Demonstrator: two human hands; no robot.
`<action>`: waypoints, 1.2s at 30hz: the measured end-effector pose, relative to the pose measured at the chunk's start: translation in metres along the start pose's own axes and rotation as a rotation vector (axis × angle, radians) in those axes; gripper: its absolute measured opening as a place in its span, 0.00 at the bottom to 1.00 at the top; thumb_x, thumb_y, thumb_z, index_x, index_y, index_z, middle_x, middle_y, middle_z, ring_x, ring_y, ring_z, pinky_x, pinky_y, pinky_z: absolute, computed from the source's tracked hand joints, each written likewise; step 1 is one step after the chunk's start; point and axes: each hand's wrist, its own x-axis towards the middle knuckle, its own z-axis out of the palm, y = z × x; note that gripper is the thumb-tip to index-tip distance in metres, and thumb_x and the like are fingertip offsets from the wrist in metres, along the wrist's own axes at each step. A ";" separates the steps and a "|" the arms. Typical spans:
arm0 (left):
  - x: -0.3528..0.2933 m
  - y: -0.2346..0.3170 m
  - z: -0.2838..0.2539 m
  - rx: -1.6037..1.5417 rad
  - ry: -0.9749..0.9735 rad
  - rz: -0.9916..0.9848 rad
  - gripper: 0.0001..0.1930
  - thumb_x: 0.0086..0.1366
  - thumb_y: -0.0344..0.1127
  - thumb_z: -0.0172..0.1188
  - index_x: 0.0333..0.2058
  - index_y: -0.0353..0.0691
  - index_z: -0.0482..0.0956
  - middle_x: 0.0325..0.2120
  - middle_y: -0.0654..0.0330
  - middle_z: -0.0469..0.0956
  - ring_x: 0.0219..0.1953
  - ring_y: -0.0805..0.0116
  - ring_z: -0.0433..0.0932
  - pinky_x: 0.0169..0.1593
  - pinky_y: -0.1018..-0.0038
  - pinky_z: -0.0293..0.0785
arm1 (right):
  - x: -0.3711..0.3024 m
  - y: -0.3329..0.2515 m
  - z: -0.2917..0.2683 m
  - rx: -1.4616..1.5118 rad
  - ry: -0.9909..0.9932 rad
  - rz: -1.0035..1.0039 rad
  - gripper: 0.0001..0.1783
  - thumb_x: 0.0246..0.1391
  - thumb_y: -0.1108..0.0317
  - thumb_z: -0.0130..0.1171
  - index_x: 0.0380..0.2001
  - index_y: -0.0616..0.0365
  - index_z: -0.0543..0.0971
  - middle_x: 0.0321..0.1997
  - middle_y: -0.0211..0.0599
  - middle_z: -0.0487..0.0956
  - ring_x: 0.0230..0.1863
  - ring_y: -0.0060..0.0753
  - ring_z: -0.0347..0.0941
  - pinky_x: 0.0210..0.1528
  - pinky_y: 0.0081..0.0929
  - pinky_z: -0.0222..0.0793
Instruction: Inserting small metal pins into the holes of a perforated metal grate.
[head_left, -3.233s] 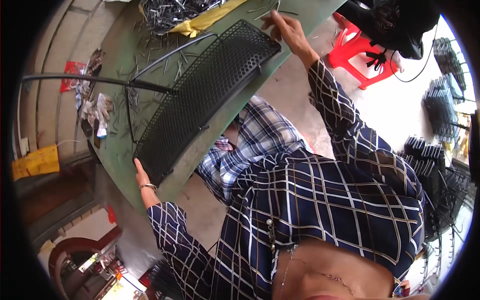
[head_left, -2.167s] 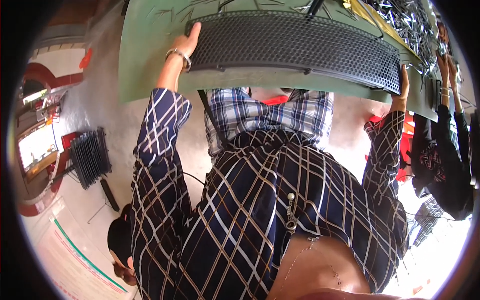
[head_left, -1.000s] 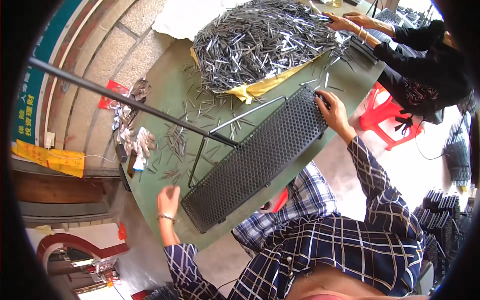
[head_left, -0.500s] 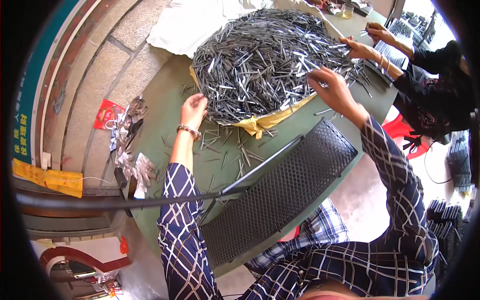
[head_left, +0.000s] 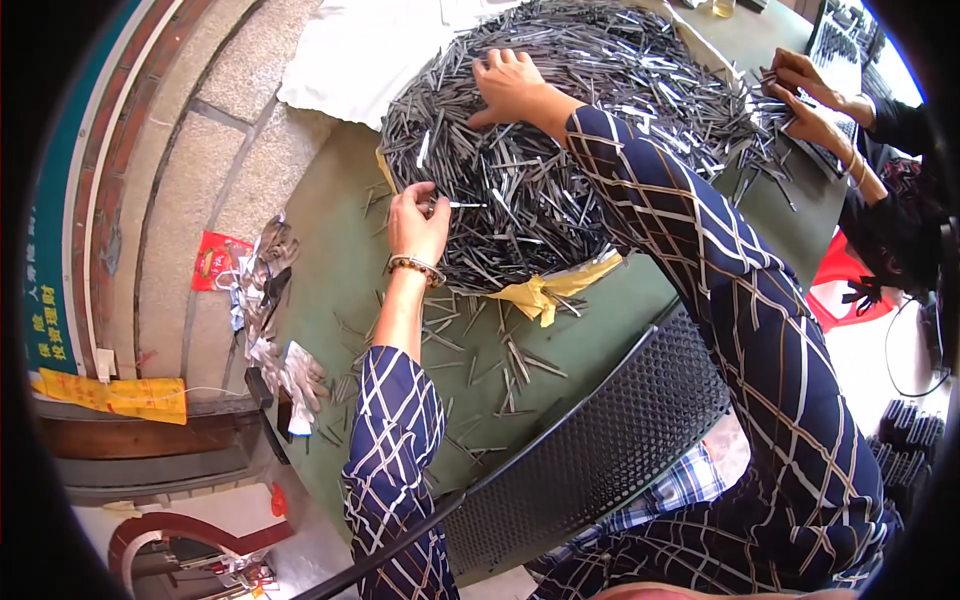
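A big heap of thin dark metal strips (head_left: 540, 190) lies on the green table, on a cloth with a yellow edge (head_left: 545, 298). At the heap's near left side is my left hand (head_left: 420, 225), with a beaded bracelet on its wrist. Its fingers are curled together, and a bright thin metal strip (head_left: 466, 205) sticks out from the fingertips. My right hand (head_left: 512, 88) reaches across the heap and rests on its upper part, fingers spread over the strips. Between my arms, along the near table edge, leans a long black perforated tray (head_left: 600, 405), partly covered by my right sleeve.
Loose strips (head_left: 515, 360) are scattered on the green table (head_left: 340, 240). Work gloves (head_left: 298, 375) and a red packet (head_left: 220, 260) lie at the left. White cloth (head_left: 350, 60) sits beyond the heap. At the right, a co-worker's hands (head_left: 810, 95) hold strips near a glass (head_left: 723, 8).
My right hand has moved left and forward onto the heap, its arm now crossing over it. My left hand has shifted slightly inward at the heap's edge. The co-worker's hands have drawn together.
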 end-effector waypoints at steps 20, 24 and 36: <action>0.004 0.004 0.005 -0.072 -0.155 -0.069 0.17 0.55 0.34 0.55 0.42 0.31 0.72 0.36 0.53 0.77 0.40 0.68 0.76 0.45 0.74 0.70 | 0.014 -0.027 0.010 -0.111 -0.116 0.093 0.32 0.31 0.49 0.66 0.38 0.62 0.77 0.40 0.49 0.73 0.46 0.45 0.67 0.46 0.38 0.62; 0.001 -0.003 0.009 -0.046 -0.150 -0.044 0.20 0.54 0.35 0.57 0.43 0.29 0.70 0.36 0.53 0.77 0.38 0.68 0.76 0.44 0.74 0.71 | 0.013 -0.027 0.019 -0.169 -0.071 0.031 0.34 0.33 0.48 0.64 0.39 0.65 0.74 0.40 0.49 0.73 0.43 0.44 0.69 0.43 0.37 0.65; -0.012 0.011 0.004 0.176 0.072 0.035 0.19 0.48 0.41 0.60 0.40 0.45 0.73 0.42 0.53 0.68 0.44 0.55 0.70 0.49 0.64 0.66 | 0.007 -0.025 0.017 -0.132 -0.084 -0.035 0.19 0.38 0.56 0.65 0.33 0.56 0.79 0.33 0.34 0.79 0.39 0.34 0.76 0.37 0.32 0.69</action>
